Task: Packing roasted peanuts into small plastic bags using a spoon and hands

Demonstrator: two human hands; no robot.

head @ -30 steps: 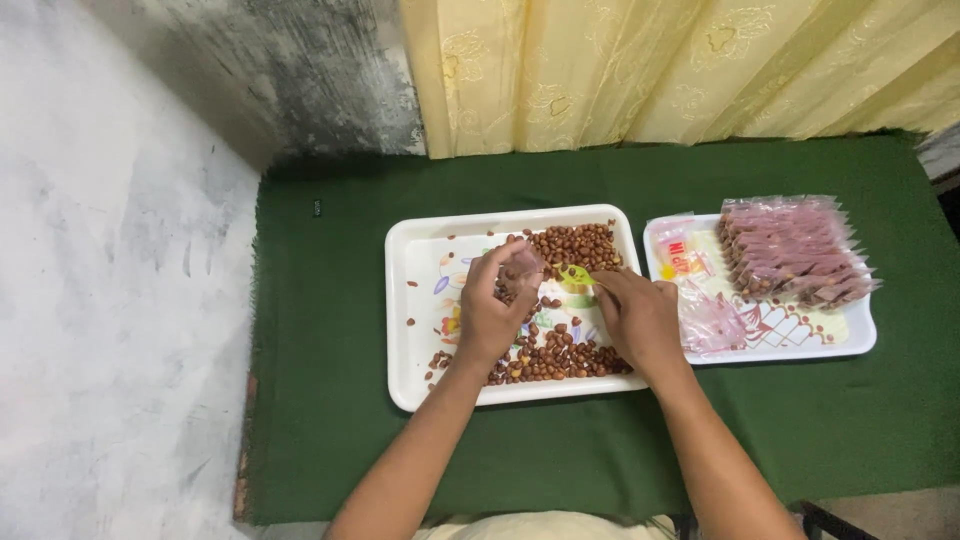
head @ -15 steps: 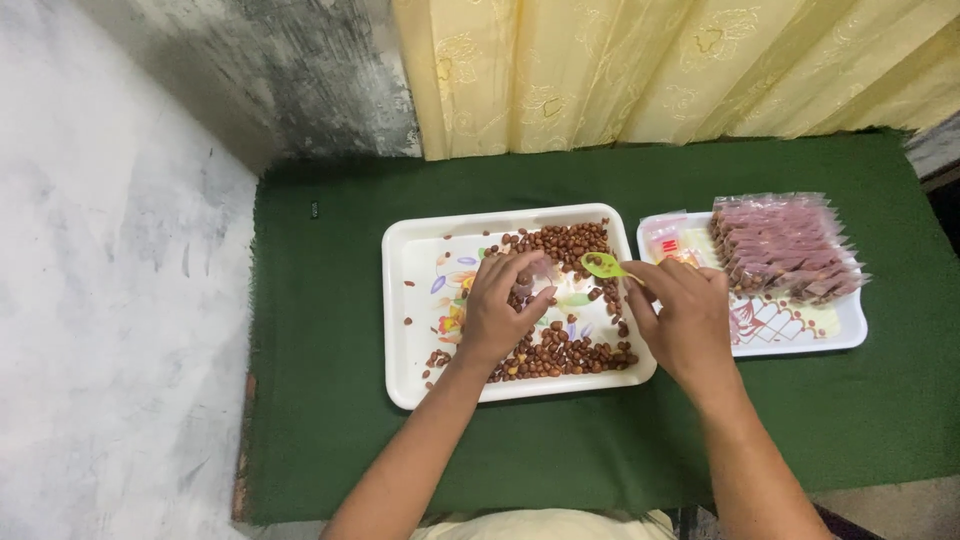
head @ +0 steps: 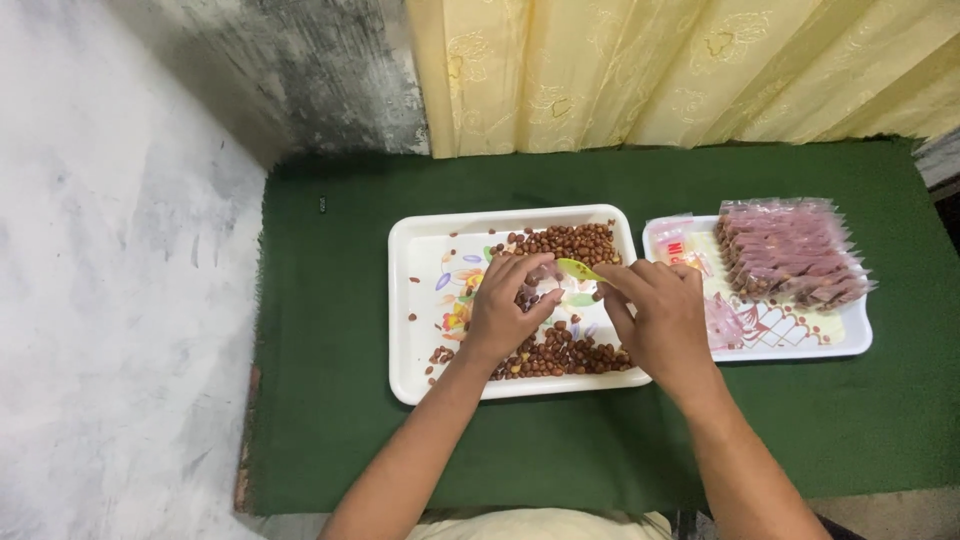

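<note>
Head view: left hand [head: 510, 305] pinches a small clear packet [head: 545, 290] open over the white tray [head: 415, 300] of peanuts [head: 565, 352], so spills land inside; right hand [head: 655, 310], grip narrow on a yellow-green scoop [head: 577, 268], tips it toward the packet.

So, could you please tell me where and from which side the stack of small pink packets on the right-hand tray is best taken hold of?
Probably across its two long sides, coming straight down from above. The stack of pink packets lies flat in an overlapping row on the right tray, with its top fully exposed. The right hand, which holds a small green scoop, is the nearer one.
</note>
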